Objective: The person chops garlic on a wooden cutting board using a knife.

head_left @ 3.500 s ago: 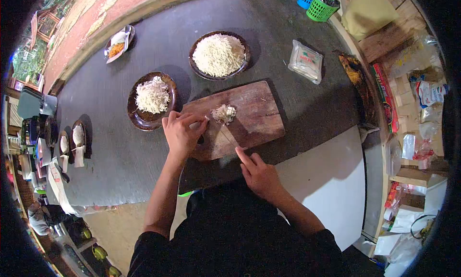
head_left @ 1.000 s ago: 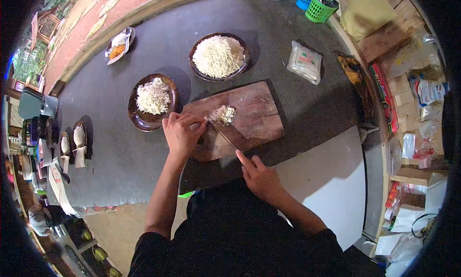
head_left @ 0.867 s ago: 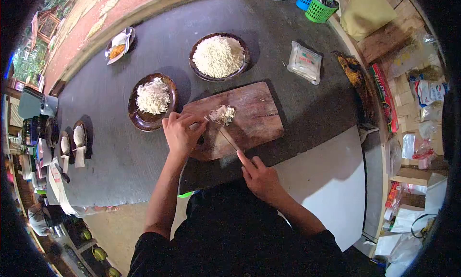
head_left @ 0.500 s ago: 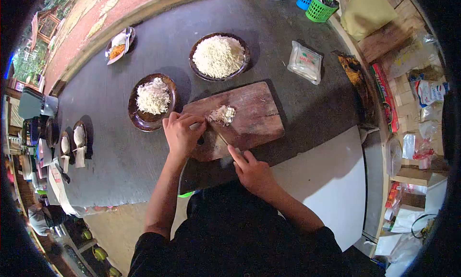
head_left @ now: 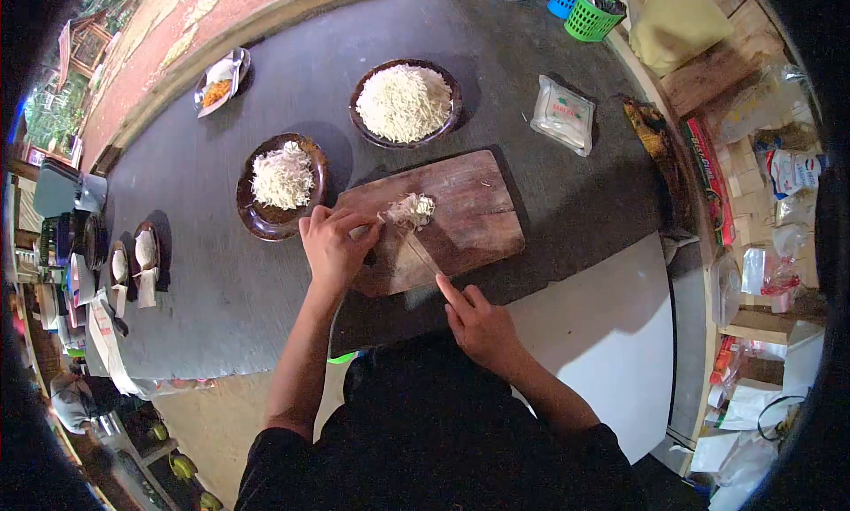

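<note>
The shredded pile (head_left: 414,212) lies on the cutting board (head_left: 482,232) just right of the left hand (head_left: 335,243) — the nearer one, pinching a pale piece (head_left: 382,217) — while the right hand (head_left: 481,325) grips the knife (head_left: 424,254), long axis angled forward-left toward it.

Shreds (head_left: 413,211) on board (head_left: 482,179) (bowl (head_left: 445,128) behind).

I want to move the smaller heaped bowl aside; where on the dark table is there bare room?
A broad bare patch lies between the two small dishes and the smaller bowl. Another lies between the larger bowl and the plastic packet. The cutting board is crowded on its left half by the left hand, knife and shredded pile.
</note>
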`<control>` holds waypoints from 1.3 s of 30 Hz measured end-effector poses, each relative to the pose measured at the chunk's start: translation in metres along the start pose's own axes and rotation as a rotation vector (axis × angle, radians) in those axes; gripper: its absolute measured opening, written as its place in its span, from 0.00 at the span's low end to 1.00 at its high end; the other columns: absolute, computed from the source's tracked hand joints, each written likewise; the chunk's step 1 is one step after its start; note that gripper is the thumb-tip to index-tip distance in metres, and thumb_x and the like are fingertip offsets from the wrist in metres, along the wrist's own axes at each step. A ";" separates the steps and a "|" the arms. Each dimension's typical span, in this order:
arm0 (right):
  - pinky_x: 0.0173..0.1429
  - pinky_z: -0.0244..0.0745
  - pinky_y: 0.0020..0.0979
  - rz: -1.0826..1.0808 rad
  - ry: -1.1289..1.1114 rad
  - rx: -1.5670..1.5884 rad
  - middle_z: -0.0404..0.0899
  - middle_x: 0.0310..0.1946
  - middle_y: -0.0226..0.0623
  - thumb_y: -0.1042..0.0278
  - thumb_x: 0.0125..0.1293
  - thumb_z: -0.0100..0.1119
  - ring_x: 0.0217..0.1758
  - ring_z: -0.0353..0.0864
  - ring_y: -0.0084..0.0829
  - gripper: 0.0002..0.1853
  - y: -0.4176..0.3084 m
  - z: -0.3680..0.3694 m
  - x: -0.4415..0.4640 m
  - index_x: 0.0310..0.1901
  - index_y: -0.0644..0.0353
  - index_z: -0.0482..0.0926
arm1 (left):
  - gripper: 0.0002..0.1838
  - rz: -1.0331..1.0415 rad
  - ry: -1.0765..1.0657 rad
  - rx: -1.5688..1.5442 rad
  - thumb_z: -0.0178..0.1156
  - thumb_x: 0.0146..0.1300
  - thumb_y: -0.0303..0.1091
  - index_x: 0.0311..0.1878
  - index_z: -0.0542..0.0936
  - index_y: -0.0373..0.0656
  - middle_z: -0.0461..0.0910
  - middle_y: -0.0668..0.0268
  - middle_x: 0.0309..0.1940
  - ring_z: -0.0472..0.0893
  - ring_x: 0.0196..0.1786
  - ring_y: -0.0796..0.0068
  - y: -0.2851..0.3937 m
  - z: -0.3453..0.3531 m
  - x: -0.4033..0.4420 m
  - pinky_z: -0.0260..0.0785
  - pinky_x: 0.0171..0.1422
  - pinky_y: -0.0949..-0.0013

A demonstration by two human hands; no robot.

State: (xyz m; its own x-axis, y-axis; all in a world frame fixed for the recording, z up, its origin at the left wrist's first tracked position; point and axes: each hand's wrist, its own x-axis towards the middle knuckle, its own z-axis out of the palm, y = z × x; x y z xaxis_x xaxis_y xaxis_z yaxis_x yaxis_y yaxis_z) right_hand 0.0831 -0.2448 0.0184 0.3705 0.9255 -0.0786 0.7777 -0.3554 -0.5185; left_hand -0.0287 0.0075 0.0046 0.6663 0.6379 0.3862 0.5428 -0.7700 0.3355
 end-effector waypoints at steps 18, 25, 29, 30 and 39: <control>0.32 0.82 0.45 -0.048 0.020 -0.018 0.75 0.38 0.40 0.65 0.72 0.59 0.29 0.83 0.45 0.32 -0.007 0.006 0.017 0.77 0.41 0.65 | 0.06 0.001 -0.028 0.019 0.74 0.52 0.42 0.34 0.90 0.58 0.89 0.82 0.37 0.77 0.43 0.72 0.002 -0.003 -0.001 0.63 0.52 0.62; 0.28 0.83 0.50 -0.038 0.016 0.010 0.77 0.40 0.45 0.60 0.74 0.56 0.24 0.83 0.50 0.33 0.008 0.007 0.003 0.78 0.42 0.60 | 0.07 -0.015 -0.060 0.022 0.75 0.53 0.44 0.36 0.91 0.60 0.89 0.82 0.39 0.77 0.44 0.71 0.001 -0.002 -0.002 0.64 0.53 0.61; 0.35 0.83 0.45 -0.028 -0.041 0.002 0.74 0.39 0.41 0.63 0.74 0.57 0.31 0.83 0.46 0.31 -0.004 -0.002 0.004 0.77 0.44 0.64 | 0.08 0.002 -0.042 0.008 0.75 0.52 0.41 0.36 0.91 0.58 0.89 0.81 0.39 0.77 0.43 0.72 -0.001 -0.002 -0.002 0.63 0.52 0.62; 0.35 0.83 0.45 -0.028 -0.041 0.002 0.74 0.39 0.41 0.63 0.74 0.57 0.31 0.83 0.46 0.31 -0.005 -0.002 0.006 0.77 0.44 0.64 | 0.08 0.002 -0.042 0.008 0.75 0.52 0.41 0.36 0.91 0.58 0.89 0.81 0.39 0.77 0.43 0.72 -0.001 -0.002 -0.002 0.63 0.52 0.62; 0.35 0.84 0.47 -0.042 -0.029 0.075 0.76 0.40 0.43 0.63 0.74 0.56 0.32 0.83 0.50 0.32 -0.007 0.005 0.024 0.78 0.43 0.63 | 0.07 -0.001 -0.037 0.006 0.76 0.52 0.42 0.34 0.91 0.57 0.89 0.80 0.37 0.78 0.42 0.71 -0.002 0.000 -0.001 0.65 0.51 0.62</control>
State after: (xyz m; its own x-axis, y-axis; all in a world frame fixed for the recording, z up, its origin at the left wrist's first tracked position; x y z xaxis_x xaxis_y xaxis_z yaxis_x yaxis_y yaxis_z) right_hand 0.0834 -0.2194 0.0159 0.3227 0.9432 -0.0792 0.7518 -0.3062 -0.5840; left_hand -0.0304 0.0082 0.0037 0.6841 0.6380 0.3536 0.5464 -0.7694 0.3310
